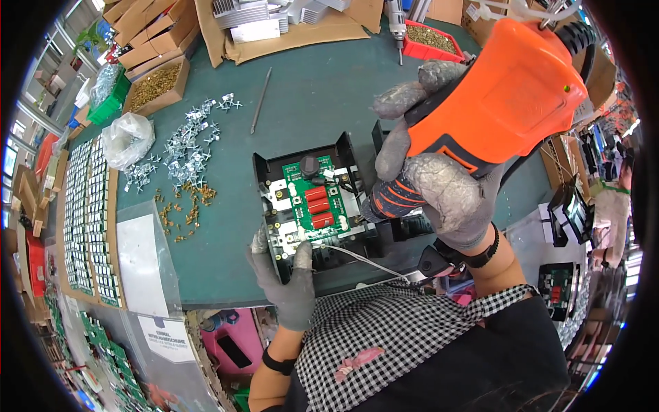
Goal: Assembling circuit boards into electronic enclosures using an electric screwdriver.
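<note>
Right hand (446, 185) tilts orange electric screwdriver (494, 103), tip toward circuit board (316, 199).

A workbench topped with a dark green mat (316, 89) carries everything. Near its middle sits an open black plastic housing (274, 206) holding a green circuit board (314, 196). To the left of the housing lie scattered brass terminals (182, 206), and beyond them, up and left, a spread of small silver metal brackets (189, 141). A crumpled clear plastic bag (127, 139) rests further left of the housing. A thin metal rod (260, 100) lies above the housing. A clear flat bag with a white sheet (143, 257) sits at the housing's lower left, on the bench edge. Far above, flattened cardboard (302, 34) bears silver heat sinks (250, 14).
</note>
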The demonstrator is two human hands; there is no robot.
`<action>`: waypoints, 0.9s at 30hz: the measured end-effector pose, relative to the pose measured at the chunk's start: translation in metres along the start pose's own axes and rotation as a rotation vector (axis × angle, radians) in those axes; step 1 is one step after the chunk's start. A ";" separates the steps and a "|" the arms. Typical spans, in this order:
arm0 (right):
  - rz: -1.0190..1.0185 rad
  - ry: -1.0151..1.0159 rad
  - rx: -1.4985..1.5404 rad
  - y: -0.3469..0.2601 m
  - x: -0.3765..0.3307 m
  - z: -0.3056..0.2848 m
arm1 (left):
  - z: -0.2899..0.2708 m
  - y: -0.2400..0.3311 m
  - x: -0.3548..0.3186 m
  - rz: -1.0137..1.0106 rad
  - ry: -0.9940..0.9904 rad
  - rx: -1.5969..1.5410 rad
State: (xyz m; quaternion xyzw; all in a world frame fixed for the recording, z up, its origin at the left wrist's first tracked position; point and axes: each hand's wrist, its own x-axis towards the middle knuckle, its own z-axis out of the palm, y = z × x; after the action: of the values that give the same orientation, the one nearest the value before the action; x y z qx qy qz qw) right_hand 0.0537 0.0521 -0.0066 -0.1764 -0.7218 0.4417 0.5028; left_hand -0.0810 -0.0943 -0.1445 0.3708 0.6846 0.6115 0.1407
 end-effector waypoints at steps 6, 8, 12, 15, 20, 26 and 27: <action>0.094 -0.059 0.336 0.008 0.004 -0.006 | -0.002 -0.012 -0.003 0.056 0.011 0.036; 0.087 -0.067 0.280 0.008 0.002 -0.005 | -0.002 -0.012 -0.005 0.025 0.016 0.012; 0.030 -0.092 0.032 0.004 0.001 -0.003 | -0.001 -0.015 -0.007 0.005 0.030 -0.010; -0.017 -0.103 -0.160 -0.002 0.000 -0.003 | 0.001 -0.004 -0.004 0.025 0.023 0.032; -0.132 0.062 -0.073 -0.016 0.011 -0.008 | -0.016 0.004 0.001 -0.084 -0.103 0.066; 0.084 0.582 0.556 -0.022 -0.015 -0.068 | -0.036 0.063 0.023 0.457 -0.247 0.484; -0.038 0.309 0.248 -0.021 -0.009 -0.077 | -0.025 0.077 0.031 0.542 -0.361 0.531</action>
State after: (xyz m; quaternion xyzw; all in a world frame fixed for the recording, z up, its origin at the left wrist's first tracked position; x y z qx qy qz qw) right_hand 0.1290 0.0697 0.0137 -0.1652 -0.5794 0.4852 0.6337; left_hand -0.0923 -0.0937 -0.0586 0.6622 0.6606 0.3536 -0.0079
